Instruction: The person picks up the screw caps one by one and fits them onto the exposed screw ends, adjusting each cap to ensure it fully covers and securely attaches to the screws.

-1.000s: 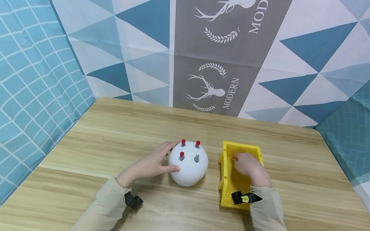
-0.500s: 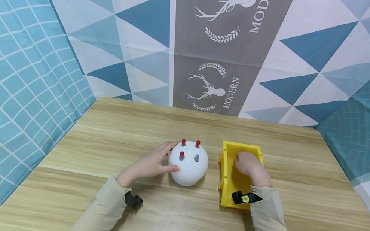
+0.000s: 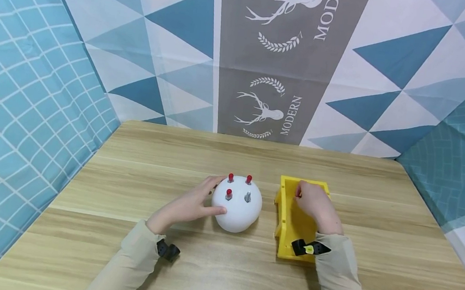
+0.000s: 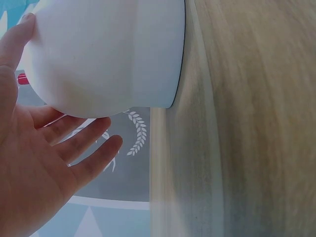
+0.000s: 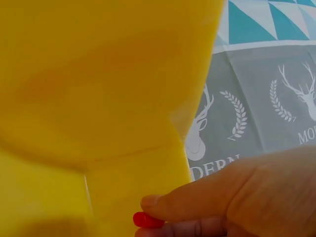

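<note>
A rounded white body (image 3: 236, 217) stands on the table with metal studs on top. Three carry red caps (image 3: 229, 193); the front right metal stud (image 3: 248, 197) is bare. My left hand (image 3: 192, 202) rests against the left side of the white body. Its thumb (image 4: 17, 39) touches the front and its other fingers (image 4: 84, 140) spread, fairly straight, toward the back. Over the far end of the yellow bin (image 3: 284, 235), my right hand (image 3: 315, 203) pinches a small red cap (image 5: 148, 220) between thumb and finger.
The wooden table (image 3: 218, 276) runs back to a patterned cloth wall (image 3: 187, 88). The bin's raised left wall (image 3: 281, 211) stands between my right hand and the white body. The near part of the bin floor (image 3: 302, 228) shows bare yellow.
My right hand has lifted slightly and moved toward the bin's far edge, and its pinching fingertips now show. The left hand and the white body have kept their places.
</note>
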A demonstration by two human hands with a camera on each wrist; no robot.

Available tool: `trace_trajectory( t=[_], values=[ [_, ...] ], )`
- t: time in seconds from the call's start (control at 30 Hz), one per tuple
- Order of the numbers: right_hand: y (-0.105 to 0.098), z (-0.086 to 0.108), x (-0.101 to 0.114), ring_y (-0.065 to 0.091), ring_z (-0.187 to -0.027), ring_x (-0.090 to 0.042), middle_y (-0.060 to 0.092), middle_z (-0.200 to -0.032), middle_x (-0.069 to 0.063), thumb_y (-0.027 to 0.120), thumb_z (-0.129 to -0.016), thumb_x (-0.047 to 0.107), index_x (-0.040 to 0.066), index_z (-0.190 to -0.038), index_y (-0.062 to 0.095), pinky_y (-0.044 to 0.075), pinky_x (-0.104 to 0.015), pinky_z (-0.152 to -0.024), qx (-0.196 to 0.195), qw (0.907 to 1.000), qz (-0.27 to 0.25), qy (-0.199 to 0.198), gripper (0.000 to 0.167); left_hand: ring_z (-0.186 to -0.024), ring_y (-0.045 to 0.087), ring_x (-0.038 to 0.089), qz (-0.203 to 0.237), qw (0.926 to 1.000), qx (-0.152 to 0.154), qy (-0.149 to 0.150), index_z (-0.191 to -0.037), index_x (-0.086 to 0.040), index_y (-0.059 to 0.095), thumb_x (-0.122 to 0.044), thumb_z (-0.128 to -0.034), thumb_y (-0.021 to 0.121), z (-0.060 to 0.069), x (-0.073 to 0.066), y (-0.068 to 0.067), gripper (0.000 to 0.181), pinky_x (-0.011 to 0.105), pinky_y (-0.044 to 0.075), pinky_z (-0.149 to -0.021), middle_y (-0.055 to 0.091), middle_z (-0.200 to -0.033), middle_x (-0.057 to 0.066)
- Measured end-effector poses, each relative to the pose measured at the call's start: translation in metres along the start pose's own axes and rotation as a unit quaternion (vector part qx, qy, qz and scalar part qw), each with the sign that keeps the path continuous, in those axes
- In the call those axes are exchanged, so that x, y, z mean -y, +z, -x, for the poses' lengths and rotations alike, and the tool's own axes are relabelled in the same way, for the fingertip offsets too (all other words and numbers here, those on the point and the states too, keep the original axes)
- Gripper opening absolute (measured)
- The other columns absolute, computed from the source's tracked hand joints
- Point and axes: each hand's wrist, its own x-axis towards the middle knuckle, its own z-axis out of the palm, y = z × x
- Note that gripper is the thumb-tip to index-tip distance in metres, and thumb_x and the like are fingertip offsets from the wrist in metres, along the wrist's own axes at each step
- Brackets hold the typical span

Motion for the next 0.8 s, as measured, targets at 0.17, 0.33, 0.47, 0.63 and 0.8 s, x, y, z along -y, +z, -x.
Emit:
trace_trajectory(
  t=[0.17, 0.33, 0.47, 0.63, 0.8],
  values=[
    [-0.003, 0.001, 0.0, 0.045, -0.062, -0.019, 0.049, -0.07, -0.007, 0.054, -0.085, 0.004, 0.002, -0.081, 0.051, 0.036, -0.027, -0.055, -0.011, 0.9999, -0.001, -0.011, 0.005, -0.131, 0.032, 0.024, 0.0, 1.0, 0.0, 0.001, -0.145, -0.018, 0.021, -0.055, -0.0783, 0.061, 0.0, 0.001, 0.0, 0.086, 0.049, 0.034, -0.102, 0.028, -0.145, 0.004],
    [-0.006, 0.004, 0.001, 0.045, -0.062, -0.019, 0.048, -0.069, -0.007, 0.058, -0.085, 0.006, 0.003, -0.08, 0.049, 0.036, -0.027, -0.054, -0.017, 0.9998, 0.003, -0.013, 0.011, -0.131, 0.032, 0.024, -0.001, 1.0, -0.002, 0.001, -0.145, -0.019, 0.021, -0.056, -0.078, 0.061, 0.0, 0.001, 0.001, 0.086, 0.048, 0.034, -0.102, 0.029, -0.145, 0.004],
    [-0.007, 0.005, 0.004, 0.045, -0.062, -0.02, 0.048, -0.069, -0.007, 0.061, -0.085, 0.008, 0.003, -0.082, 0.048, 0.037, -0.027, -0.054, -0.031, 0.9994, 0.0, -0.018, 0.015, -0.132, 0.031, 0.024, 0.001, 1.0, -0.002, 0.001, -0.145, -0.018, 0.022, -0.055, -0.0781, 0.061, 0.001, 0.001, 0.001, 0.086, 0.049, 0.033, -0.102, 0.029, -0.145, 0.004],
    [-0.01, 0.007, 0.008, 0.052, -0.067, -0.021, 0.057, -0.08, -0.012, 0.061, -0.086, 0.009, -0.002, -0.094, 0.054, 0.045, -0.032, -0.059, -0.047, 0.9988, -0.005, -0.013, 0.016, -0.132, 0.031, 0.024, 0.003, 1.0, -0.001, 0.0, -0.145, -0.016, 0.022, -0.055, -0.0784, 0.061, 0.0, 0.001, 0.0, 0.087, 0.049, 0.033, -0.102, 0.029, -0.145, 0.005],
    [-0.015, 0.01, 0.013, 0.053, -0.067, -0.021, 0.061, -0.081, -0.012, 0.061, -0.086, 0.01, -0.002, -0.091, 0.061, 0.047, -0.033, -0.061, -0.06, 0.9981, -0.004, -0.012, 0.012, -0.132, 0.031, 0.024, 0.001, 1.0, 0.002, -0.001, -0.145, -0.016, 0.021, -0.055, -0.0784, 0.061, 0.0, 0.001, 0.0, 0.086, 0.048, 0.033, -0.102, 0.029, -0.145, 0.004]
  ],
)
